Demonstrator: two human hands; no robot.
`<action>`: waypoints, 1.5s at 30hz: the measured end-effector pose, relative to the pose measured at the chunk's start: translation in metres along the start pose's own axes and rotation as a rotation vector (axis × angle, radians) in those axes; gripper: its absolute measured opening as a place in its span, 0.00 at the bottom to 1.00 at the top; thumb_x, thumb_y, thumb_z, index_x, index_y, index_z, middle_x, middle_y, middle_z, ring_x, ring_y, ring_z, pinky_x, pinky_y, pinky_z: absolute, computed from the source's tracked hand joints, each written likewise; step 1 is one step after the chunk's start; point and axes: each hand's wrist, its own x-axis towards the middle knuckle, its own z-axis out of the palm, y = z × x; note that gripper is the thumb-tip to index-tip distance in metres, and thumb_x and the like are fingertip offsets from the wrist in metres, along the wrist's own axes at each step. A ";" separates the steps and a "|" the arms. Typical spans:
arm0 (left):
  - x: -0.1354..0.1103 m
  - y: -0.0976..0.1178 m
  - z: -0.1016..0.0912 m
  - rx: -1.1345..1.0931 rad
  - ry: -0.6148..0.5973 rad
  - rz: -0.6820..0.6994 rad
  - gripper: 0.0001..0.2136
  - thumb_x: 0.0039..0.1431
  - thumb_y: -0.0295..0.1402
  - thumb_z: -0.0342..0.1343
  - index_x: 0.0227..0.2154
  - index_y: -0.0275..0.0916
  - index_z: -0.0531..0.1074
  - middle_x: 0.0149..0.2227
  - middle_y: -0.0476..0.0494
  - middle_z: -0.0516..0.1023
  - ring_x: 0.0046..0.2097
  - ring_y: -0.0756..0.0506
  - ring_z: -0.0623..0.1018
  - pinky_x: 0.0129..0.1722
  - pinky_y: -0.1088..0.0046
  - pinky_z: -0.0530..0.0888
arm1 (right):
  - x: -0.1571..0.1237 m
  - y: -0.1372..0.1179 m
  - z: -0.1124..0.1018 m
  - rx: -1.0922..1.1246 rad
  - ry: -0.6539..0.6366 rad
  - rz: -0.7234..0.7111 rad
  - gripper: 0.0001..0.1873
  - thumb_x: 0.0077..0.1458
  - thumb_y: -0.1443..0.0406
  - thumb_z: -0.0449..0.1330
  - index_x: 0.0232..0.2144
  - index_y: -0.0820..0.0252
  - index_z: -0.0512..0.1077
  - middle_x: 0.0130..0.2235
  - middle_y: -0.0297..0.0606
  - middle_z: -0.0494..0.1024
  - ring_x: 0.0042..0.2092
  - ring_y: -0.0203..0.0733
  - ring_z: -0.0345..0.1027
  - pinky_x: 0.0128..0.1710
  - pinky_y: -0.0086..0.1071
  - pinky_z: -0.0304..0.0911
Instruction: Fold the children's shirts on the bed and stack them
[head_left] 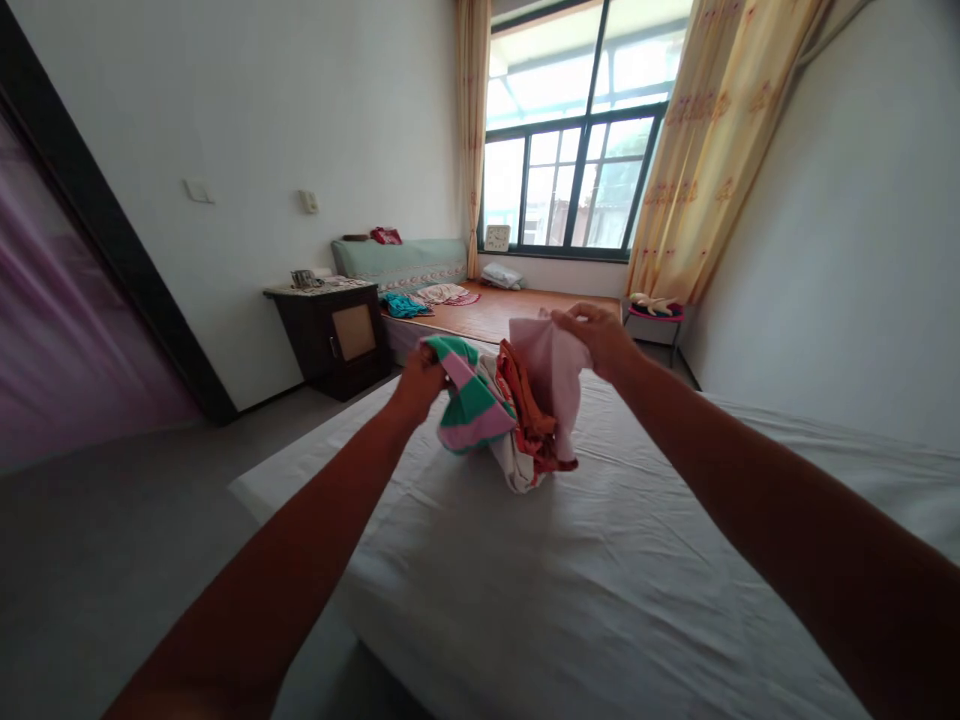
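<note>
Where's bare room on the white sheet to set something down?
Free: the white sheet between the forearms, on the near side of the cloth bundle; also right of the right forearm. Crowded: around the bundle, gripped by left hand and right hand.

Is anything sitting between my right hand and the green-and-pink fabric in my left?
Yes: the pale pink fabric pinched in your right hand, then the bunched orange-red fabric and some off-white fabric, are between that hand and the green-and-pink fabric.
</note>
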 end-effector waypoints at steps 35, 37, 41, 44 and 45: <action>-0.066 0.031 0.009 1.149 -0.402 0.074 0.09 0.60 0.36 0.49 0.34 0.42 0.74 0.36 0.45 0.77 0.36 0.46 0.76 0.33 0.73 0.67 | -0.010 -0.032 -0.026 -0.001 0.310 -0.249 0.03 0.45 0.66 0.59 0.26 0.57 0.67 0.24 0.28 0.72 0.23 0.31 0.64 0.22 0.25 0.60; -0.065 0.028 0.021 1.234 -0.521 0.077 0.09 0.58 0.37 0.51 0.35 0.42 0.74 0.39 0.43 0.77 0.39 0.43 0.76 0.33 0.72 0.68 | -0.012 -0.036 -0.037 -0.071 0.271 -0.212 0.04 0.43 0.69 0.60 0.25 0.58 0.68 0.25 0.29 0.73 0.24 0.32 0.67 0.21 0.24 0.61; -0.062 0.023 0.043 1.380 -0.695 -0.033 0.09 0.55 0.35 0.55 0.36 0.37 0.76 0.39 0.36 0.79 0.40 0.39 0.78 0.35 0.67 0.71 | -0.025 -0.025 -0.052 -0.090 0.310 -0.128 0.03 0.44 0.69 0.58 0.26 0.57 0.67 0.24 0.29 0.74 0.22 0.32 0.68 0.16 0.21 0.58; -0.056 0.025 0.052 1.426 -0.745 -0.094 0.09 0.55 0.30 0.53 0.33 0.34 0.77 0.38 0.33 0.80 0.40 0.38 0.78 0.35 0.67 0.71 | -0.034 -0.017 -0.058 -0.098 0.256 -0.077 0.04 0.43 0.70 0.59 0.26 0.58 0.68 0.24 0.30 0.74 0.22 0.32 0.70 0.15 0.20 0.59; -0.053 0.028 0.054 1.431 -0.760 -0.101 0.09 0.54 0.29 0.53 0.32 0.34 0.77 0.37 0.32 0.80 0.40 0.38 0.79 0.34 0.67 0.71 | -0.037 -0.016 -0.059 -0.115 0.225 -0.058 0.04 0.43 0.70 0.60 0.26 0.59 0.68 0.24 0.30 0.74 0.22 0.32 0.70 0.15 0.20 0.59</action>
